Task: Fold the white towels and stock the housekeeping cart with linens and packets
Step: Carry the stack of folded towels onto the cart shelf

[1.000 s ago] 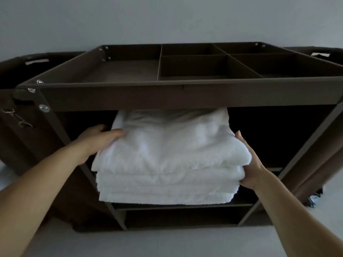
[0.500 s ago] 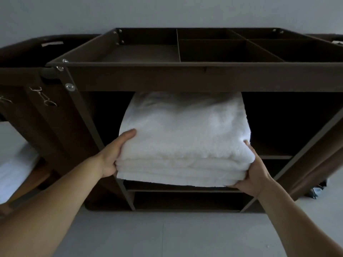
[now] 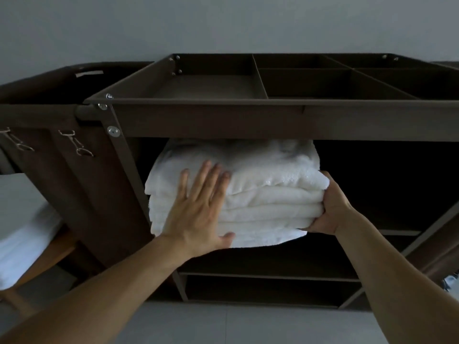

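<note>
A stack of folded white towels [image 3: 268, 192] lies on the upper shelf of the dark brown housekeeping cart [image 3: 223, 120], just under its top tray. My left hand [image 3: 198, 207] presses flat against the stack's front face, fingers straight and spread. My right hand [image 3: 330, 204] cups the stack's right front corner, thumb on top and fingers curled under the bottom edge. The rear of the stack is hidden in the shelf's shadow.
The cart's top tray [image 3: 260, 80] is split by dividers into several compartments. A brown laundry bag [image 3: 44, 100] with metal clips hangs at the cart's left. White cloth [image 3: 22, 234] lies on a wooden surface at the far left. Lower shelves [image 3: 268, 276] sit below the towels.
My left hand left the stack's left side and now lies flat on its front face. The towels have gone deeper into the shelf. The view has shifted left and closer.
</note>
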### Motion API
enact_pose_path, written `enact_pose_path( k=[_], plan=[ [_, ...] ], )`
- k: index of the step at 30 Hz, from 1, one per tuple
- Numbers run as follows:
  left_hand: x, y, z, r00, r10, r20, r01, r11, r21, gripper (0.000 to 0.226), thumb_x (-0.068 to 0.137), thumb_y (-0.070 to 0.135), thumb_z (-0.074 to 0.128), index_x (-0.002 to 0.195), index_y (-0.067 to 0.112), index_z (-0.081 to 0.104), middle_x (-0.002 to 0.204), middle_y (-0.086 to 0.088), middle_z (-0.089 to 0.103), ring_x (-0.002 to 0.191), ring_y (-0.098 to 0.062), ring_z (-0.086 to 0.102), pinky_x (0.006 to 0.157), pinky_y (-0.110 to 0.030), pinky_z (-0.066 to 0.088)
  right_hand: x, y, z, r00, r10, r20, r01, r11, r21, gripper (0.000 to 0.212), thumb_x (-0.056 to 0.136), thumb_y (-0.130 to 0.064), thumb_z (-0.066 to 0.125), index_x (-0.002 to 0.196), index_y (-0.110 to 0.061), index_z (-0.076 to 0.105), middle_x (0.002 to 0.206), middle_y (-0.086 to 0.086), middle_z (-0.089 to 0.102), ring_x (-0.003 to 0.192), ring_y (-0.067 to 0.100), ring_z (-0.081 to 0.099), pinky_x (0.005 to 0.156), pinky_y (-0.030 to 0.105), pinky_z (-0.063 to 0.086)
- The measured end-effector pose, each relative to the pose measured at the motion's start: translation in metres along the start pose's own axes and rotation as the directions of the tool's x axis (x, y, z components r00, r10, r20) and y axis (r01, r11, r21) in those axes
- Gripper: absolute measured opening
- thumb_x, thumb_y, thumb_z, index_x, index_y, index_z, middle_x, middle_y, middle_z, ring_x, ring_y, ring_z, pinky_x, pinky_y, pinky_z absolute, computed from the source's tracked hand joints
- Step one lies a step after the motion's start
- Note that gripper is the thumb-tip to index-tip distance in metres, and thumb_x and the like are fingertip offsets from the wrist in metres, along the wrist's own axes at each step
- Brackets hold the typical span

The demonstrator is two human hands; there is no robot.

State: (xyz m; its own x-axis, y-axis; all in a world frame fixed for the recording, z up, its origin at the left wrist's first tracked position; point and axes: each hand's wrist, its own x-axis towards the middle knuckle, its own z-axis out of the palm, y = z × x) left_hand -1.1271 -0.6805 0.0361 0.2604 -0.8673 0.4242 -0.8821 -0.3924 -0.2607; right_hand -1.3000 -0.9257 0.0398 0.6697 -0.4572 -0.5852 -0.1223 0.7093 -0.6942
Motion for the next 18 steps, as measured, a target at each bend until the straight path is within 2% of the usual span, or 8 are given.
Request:
enact_pose_path(
  k=[2,5,8,11,13,15,16,18],
  plan=[
    [0.002,0.002,0.013,0.996,0.063,0.057,-0.064,0.998,0.015,0.143,0.058,0.080,0.064,0.156,0.011,-0.014,0.164,-0.021,-0.010,0.151,-0.040,-0.012,0.116,-0.069,0.003,0.000,-0.005,0.005,0.999,-0.037,0.019,0.037,0.999,-0.010,0.049,0.055,-0.052,0.080,0.094,-0.023,0.080,0.110,0.005,0.075,0.099,0.034,0.072,0.082,0.054,0.053],
    [-0.012,0.000,0.038,0.971,0.239,-0.023,-0.236,0.968,0.084,0.148,0.047,0.072,0.081,0.159,0.023,-0.003,0.164,-0.024,-0.003,0.148,-0.053,0.000,0.107,-0.079,0.011,0.002,-0.010,0.014,0.994,-0.107,0.005,0.107,0.993,-0.047,0.053,0.061,-0.056,0.077,0.102,-0.025,0.079,0.112,0.007,0.075,0.099,0.035,0.072,0.085,0.056,0.053],
    [-0.022,-0.001,0.060,0.959,0.283,-0.018,-0.276,0.945,0.177,0.153,0.041,0.063,0.090,0.159,0.030,-0.001,0.165,-0.020,-0.007,0.146,-0.056,0.001,0.109,-0.079,0.007,0.004,0.002,0.010,0.997,-0.081,0.009,0.081,0.996,-0.022,0.062,0.059,-0.060,0.080,0.109,-0.022,0.078,0.114,0.009,0.074,0.104,0.037,0.070,0.089,0.056,0.052],
    [-0.018,0.003,0.070,0.958,0.281,-0.053,-0.265,0.943,0.200,0.147,0.050,0.051,0.090,0.157,0.031,-0.008,0.163,-0.018,-0.017,0.146,-0.055,0.001,0.110,-0.077,0.009,0.004,0.007,0.002,0.998,-0.057,0.001,0.057,0.998,-0.019,0.072,0.055,-0.060,0.083,0.116,-0.023,0.074,0.120,0.010,0.072,0.108,0.038,0.068,0.090,0.057,0.050],
    [-0.016,0.002,0.073,0.953,0.283,-0.110,-0.258,0.945,0.203,0.137,0.061,0.033,0.086,0.156,0.030,-0.013,0.163,-0.017,-0.016,0.147,-0.054,0.004,0.110,-0.076,0.015,0.002,0.004,-0.004,0.995,-0.031,-0.093,0.020,0.992,-0.124,0.090,0.044,-0.068,0.083,0.121,-0.024,0.069,0.123,0.010,0.070,0.112,0.041,0.064,0.091,0.068,0.045],
    [-0.012,0.001,0.070,0.941,0.301,-0.155,-0.267,0.941,0.209,0.129,0.066,0.017,0.081,0.157,0.031,-0.009,0.162,-0.015,-0.008,0.145,-0.053,0.013,0.106,-0.074,0.025,-0.002,0.002,-0.009,0.984,-0.002,-0.181,-0.045,0.966,-0.254,0.112,0.035,-0.079,0.079,0.131,-0.024,0.059,0.132,0.011,0.061,0.122,0.045,0.053,0.092,0.081,0.031],
    [-0.006,-0.002,0.066,0.931,0.319,-0.176,-0.282,0.937,0.208,0.125,0.066,0.015,0.081,0.157,0.032,-0.004,0.162,-0.013,-0.007,0.144,-0.052,0.017,0.104,-0.073,0.030,-0.003,0.002,-0.009,0.984,0.008,-0.180,-0.058,0.960,-0.273,0.118,0.036,-0.082,0.077,0.137,-0.025,0.054,0.137,0.012,0.056,0.126,0.047,0.048,0.089,0.084,0.026],
    [0.014,-0.012,0.056,0.915,0.351,-0.198,-0.310,0.927,0.212,0.123,0.067,0.022,0.084,0.157,0.034,0.001,0.164,-0.011,-0.009,0.142,-0.052,0.022,0.099,-0.072,0.034,-0.003,0.004,-0.006,0.994,0.021,-0.105,-0.041,0.981,-0.192,0.114,0.040,-0.081,0.078,0.138,-0.027,0.055,0.140,0.015,0.055,0.127,0.050,0.047,0.082,0.086,0.028]
  ],
)
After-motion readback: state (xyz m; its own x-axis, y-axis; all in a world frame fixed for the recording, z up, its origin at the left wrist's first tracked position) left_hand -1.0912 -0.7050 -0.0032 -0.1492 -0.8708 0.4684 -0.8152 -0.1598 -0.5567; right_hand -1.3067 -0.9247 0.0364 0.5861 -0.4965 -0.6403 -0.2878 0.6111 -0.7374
